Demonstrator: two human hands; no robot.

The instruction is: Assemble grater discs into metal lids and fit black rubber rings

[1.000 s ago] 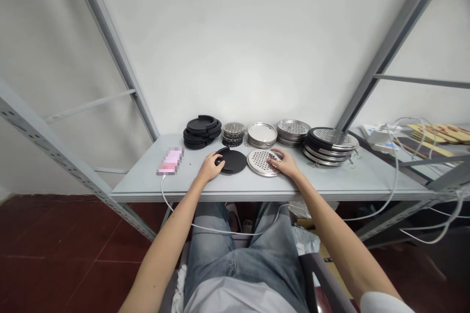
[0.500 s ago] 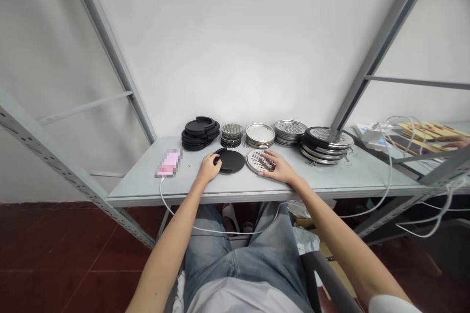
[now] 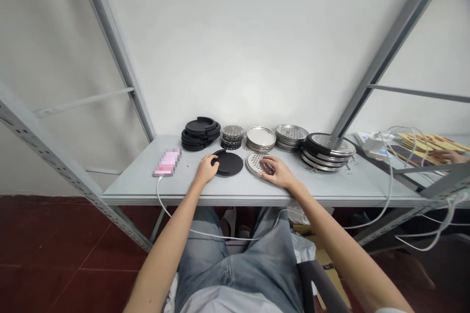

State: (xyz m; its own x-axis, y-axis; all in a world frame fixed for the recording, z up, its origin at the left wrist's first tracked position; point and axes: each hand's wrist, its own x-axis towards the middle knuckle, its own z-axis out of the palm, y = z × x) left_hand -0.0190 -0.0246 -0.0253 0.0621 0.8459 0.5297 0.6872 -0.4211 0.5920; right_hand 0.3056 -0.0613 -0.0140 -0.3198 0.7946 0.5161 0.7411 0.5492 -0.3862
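Note:
My left hand (image 3: 207, 168) grips the left edge of a flat black disc (image 3: 230, 164) lying on the grey table. To its right, my right hand (image 3: 278, 171) has its fingers over the right side of a round perforated metal plate (image 3: 256, 162), holding it by the edge. The disc and the plate lie side by side, slightly apart. Behind them stand a stack of black rings (image 3: 200, 131), a stack of small perforated discs (image 3: 232, 133), a stack of plain metal plates (image 3: 261, 137) and a stack of perforated metal plates (image 3: 292, 134).
A stack of black-rimmed graters (image 3: 328, 149) stands at the right, with wire hooks beside it. A phone (image 3: 168, 162) with a white cable lies at the left. Metal shelf posts rise on both sides. Another person's hand (image 3: 450, 156) touches yellow sheets at far right.
The view has shifted slightly. My right hand's fingers have drawn a little closer together on the metal plate. The other person's hand has moved left over the yellow sheets.

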